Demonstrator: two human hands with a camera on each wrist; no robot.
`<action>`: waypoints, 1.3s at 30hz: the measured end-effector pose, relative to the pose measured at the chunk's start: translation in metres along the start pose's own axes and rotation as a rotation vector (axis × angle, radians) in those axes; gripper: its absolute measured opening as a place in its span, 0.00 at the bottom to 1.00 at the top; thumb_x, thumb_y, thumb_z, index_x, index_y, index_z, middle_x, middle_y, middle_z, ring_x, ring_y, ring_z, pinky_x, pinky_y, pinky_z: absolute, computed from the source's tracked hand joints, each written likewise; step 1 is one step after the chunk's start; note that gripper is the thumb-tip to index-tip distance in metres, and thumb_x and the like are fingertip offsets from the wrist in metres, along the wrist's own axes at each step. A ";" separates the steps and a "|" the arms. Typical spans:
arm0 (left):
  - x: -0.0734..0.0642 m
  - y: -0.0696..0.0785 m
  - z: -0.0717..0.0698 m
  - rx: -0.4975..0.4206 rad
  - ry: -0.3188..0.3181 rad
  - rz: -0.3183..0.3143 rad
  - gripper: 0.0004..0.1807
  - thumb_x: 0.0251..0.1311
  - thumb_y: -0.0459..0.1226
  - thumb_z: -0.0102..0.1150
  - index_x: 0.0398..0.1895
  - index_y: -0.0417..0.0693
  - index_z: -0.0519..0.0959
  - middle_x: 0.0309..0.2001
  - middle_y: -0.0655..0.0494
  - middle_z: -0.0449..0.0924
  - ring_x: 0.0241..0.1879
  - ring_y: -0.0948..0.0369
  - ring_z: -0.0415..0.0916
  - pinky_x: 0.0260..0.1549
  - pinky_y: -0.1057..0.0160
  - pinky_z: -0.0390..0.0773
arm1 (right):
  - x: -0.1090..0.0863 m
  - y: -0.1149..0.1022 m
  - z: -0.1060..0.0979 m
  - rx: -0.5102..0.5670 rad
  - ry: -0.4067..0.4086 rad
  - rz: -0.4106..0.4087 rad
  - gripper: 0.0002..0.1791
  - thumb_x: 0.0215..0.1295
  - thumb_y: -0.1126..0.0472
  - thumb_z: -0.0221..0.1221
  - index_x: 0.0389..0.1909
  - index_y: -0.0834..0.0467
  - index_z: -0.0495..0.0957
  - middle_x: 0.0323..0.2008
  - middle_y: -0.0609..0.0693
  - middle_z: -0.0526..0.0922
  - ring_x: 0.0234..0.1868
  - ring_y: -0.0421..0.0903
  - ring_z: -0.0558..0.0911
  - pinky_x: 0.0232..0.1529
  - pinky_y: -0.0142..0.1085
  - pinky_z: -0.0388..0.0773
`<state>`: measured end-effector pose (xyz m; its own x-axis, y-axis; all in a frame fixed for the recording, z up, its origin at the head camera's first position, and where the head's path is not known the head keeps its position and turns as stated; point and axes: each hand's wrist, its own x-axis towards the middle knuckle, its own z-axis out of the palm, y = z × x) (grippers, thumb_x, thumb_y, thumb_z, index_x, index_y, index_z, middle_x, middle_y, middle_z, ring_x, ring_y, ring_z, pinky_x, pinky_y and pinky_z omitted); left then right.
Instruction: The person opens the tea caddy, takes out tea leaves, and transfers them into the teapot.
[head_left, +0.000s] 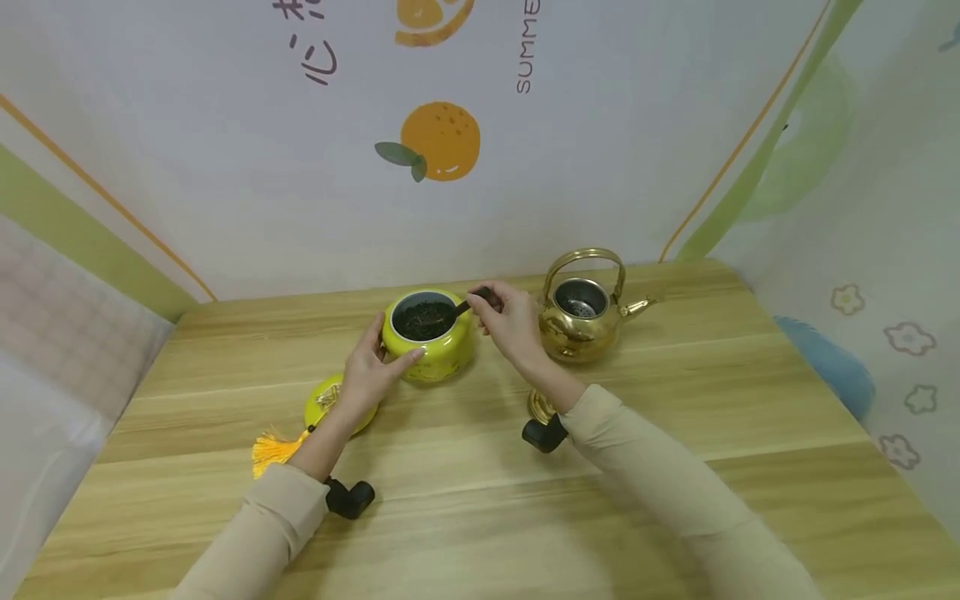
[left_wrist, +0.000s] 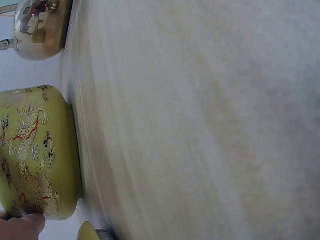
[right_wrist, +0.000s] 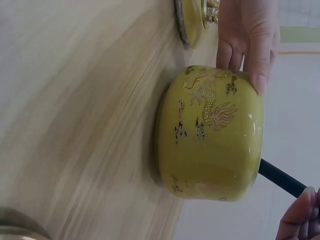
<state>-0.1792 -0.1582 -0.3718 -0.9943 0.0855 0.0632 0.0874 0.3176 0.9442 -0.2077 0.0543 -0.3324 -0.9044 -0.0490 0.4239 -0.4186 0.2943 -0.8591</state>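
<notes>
A yellow jar with a dragon pattern stands near the table's back edge, with dark loose tea leaves inside. My left hand grips the jar's left side, thumb on the front near the rim. In my right hand is the handle of a dark scoop, pinched between thumb and fingers. The scoop slants down into the jar, its tip among the leaves. In the right wrist view the dark handle rises behind the jar's rim.
To the right stands a brass teapot, uncovered, with a strainer inside. Its round brass lid lies in front, partly behind my right wrist. The jar's yellow lid with an orange tassel lies by my left forearm. A printed cloth hangs behind the table.
</notes>
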 end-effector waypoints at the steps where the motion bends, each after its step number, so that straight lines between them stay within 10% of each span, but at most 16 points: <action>1: 0.000 0.000 0.000 -0.001 -0.001 0.004 0.51 0.58 0.41 0.63 0.74 0.38 0.39 0.74 0.44 0.40 0.73 0.54 0.43 0.69 0.58 0.53 | 0.001 0.000 0.000 -0.015 -0.003 0.000 0.08 0.63 0.65 0.60 0.38 0.66 0.81 0.24 0.60 0.82 0.16 0.36 0.74 0.18 0.30 0.77; 8: 0.003 0.002 0.002 -0.016 -0.002 0.016 0.51 0.58 0.41 0.63 0.73 0.38 0.39 0.74 0.45 0.41 0.73 0.55 0.44 0.69 0.59 0.53 | 0.006 -0.002 0.003 -0.129 -0.034 0.024 0.08 0.63 0.64 0.59 0.37 0.65 0.82 0.24 0.57 0.82 0.21 0.53 0.79 0.18 0.29 0.76; 22: 0.002 0.002 0.000 -0.023 0.014 -0.004 0.51 0.57 0.40 0.64 0.74 0.39 0.40 0.74 0.45 0.42 0.72 0.57 0.44 0.69 0.61 0.53 | 0.005 0.001 0.020 -0.244 -0.013 -0.002 0.06 0.60 0.62 0.63 0.33 0.61 0.84 0.24 0.53 0.84 0.22 0.41 0.75 0.22 0.23 0.65; 39: -0.003 0.001 0.000 -0.027 0.011 -0.024 0.50 0.58 0.40 0.63 0.74 0.41 0.40 0.74 0.48 0.41 0.73 0.57 0.44 0.69 0.60 0.52 | -0.005 0.008 0.036 -0.221 -0.092 0.086 0.07 0.62 0.63 0.61 0.39 0.62 0.82 0.32 0.55 0.84 0.32 0.48 0.81 0.33 0.34 0.78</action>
<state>-0.1759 -0.1585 -0.3710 -0.9968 0.0674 0.0439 0.0619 0.2935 0.9540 -0.2091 0.0228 -0.3514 -0.9437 -0.0986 0.3157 -0.3211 0.5019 -0.8031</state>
